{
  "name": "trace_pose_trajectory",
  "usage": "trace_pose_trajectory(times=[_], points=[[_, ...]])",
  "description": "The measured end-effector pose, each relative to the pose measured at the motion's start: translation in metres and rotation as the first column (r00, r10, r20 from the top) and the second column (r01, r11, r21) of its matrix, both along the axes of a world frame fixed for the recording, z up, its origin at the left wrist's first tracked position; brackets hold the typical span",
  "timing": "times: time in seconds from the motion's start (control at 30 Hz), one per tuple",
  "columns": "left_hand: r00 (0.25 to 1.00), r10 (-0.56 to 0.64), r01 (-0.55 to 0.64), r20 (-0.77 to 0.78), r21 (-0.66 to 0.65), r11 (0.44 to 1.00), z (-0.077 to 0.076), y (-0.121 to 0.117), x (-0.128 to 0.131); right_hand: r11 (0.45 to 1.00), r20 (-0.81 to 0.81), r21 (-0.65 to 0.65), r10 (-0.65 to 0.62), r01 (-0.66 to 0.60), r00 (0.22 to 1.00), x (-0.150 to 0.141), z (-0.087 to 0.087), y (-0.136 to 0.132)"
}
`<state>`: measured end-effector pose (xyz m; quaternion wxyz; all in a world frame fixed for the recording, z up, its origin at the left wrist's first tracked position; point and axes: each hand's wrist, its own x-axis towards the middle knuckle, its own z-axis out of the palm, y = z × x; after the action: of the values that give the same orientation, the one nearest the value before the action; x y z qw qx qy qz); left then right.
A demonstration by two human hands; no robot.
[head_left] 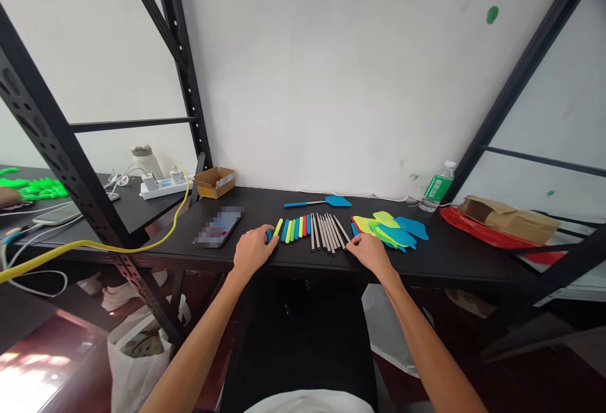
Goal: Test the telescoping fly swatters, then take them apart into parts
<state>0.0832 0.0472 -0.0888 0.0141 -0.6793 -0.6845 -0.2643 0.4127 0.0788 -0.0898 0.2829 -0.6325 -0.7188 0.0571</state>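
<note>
My left hand (pixel 254 247) is at the left end of a row of coloured handles (pixel 296 228), its fingers closed around a blue handle (pixel 269 235). Beside it lies a yellow handle (pixel 278 227). Thin grey metal rods (pixel 326 232) lie side by side in the middle. My right hand (pixel 370 252) pinches the near end of the rightmost metal rod (pixel 341 230). Just beyond that hand is a pile of flat blue, yellow-green and red heads (pixel 386 228). A blue fly swatter (pixel 317 202) with a metal shaft lies behind the rods.
A phone (pixel 219 227) and an open cardboard box (pixel 214 182) are on the left of the black table (pixel 265 198). A water bottle (pixel 437 187) and a brown paper bag (pixel 511 218) on red plastic are at right. A yellow cable (pixel 161 241) crosses between black shelf posts.
</note>
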Motion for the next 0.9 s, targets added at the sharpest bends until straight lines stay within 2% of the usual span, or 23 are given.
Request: trace_pose_trajectory(times=[0.13,0.2,0.3,0.37,0.43,0.53,0.6,0.67,0.73,0.9], points=[[0.999,-0.024,0.024,-0.025,0.017,1.000,0.003,-0.003,0.002,1.000,0.092,0.007,0.023,-0.024,0.995,-0.002,0.001,-0.002],[0.999,-0.036,0.036,-0.018,0.010,0.999,0.004,-0.004,0.002,0.999,0.088,0.010,0.032,-0.033,0.996,-0.002,0.002,-0.003],[0.999,-0.046,0.046,0.008,-0.006,0.999,0.005,-0.004,0.002,0.998,-0.045,-0.010,0.061,-0.062,0.997,0.002,0.003,-0.001],[0.998,-0.049,0.050,0.028,-0.013,0.999,0.005,-0.004,0.001,0.994,-0.241,-0.044,0.089,-0.103,0.967,0.008,0.002,0.001],[0.997,-0.057,0.058,0.043,-0.017,0.998,0.005,-0.004,0.000,0.984,-0.491,-0.096,0.087,-0.153,0.867,0.014,0.000,0.004],[0.995,-0.073,0.075,0.062,-0.026,0.997,0.006,-0.004,-0.002,0.967,-0.805,-0.113,0.046,-0.228,0.592,0.020,-0.001,0.008],[0.993,-0.086,0.089,0.084,-0.035,0.995,0.006,-0.003,-0.004,0.963,-0.915,-0.048,0.065,-0.266,0.399,0.021,-0.001,0.010],[0.988,-0.096,0.101,0.124,-0.037,0.994,0.006,-0.002,-0.006,0.961,-0.960,0.018,0.094,-0.278,0.262,0.019,0.000,0.011],[0.981,-0.098,0.104,0.170,-0.026,0.994,0.006,-0.001,-0.008,0.965,-0.975,0.031,0.086,-0.262,0.203,0.016,0.000,0.011],[0.969,-0.087,0.088,0.229,0.009,0.996,0.002,0.001,-0.010,0.973,-0.968,0.004,0.061,-0.229,0.242,0.010,-0.003,0.009]])
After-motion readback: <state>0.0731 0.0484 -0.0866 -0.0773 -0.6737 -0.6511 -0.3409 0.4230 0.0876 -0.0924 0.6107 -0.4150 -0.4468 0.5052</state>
